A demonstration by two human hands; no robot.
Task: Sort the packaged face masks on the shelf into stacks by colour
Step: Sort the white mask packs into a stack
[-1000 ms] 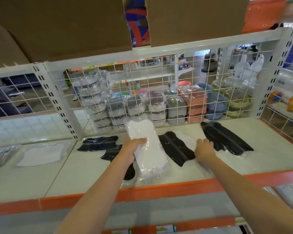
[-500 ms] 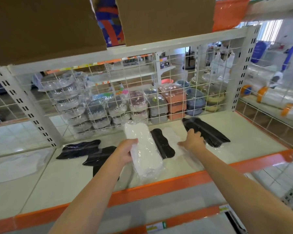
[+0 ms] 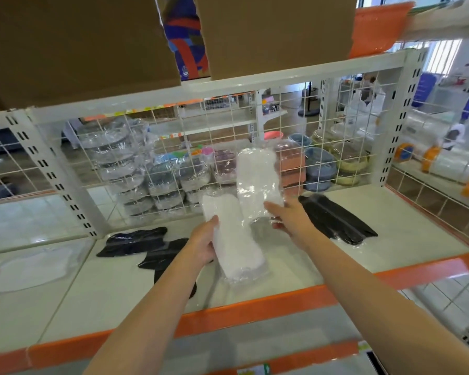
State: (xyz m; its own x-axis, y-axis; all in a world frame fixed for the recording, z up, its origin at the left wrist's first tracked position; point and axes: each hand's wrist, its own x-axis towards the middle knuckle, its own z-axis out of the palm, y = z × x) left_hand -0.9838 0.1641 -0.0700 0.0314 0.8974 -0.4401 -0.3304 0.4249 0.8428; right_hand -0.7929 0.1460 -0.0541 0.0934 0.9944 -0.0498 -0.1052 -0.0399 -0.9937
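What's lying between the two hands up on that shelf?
In the head view, two white mask packs: the left hand holds one, the right hand the other.

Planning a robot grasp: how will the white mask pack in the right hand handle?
The white pack stands upright from the right hand, so probably fairly stiff and light. Its glossy, crinkled wrap looks slippery.

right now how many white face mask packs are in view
3, perhaps more hidden. One clear-wrapped white face mask pack is held by the left hand, a second is raised by the right hand, and a third lies on the neighbouring shelf section at far left.
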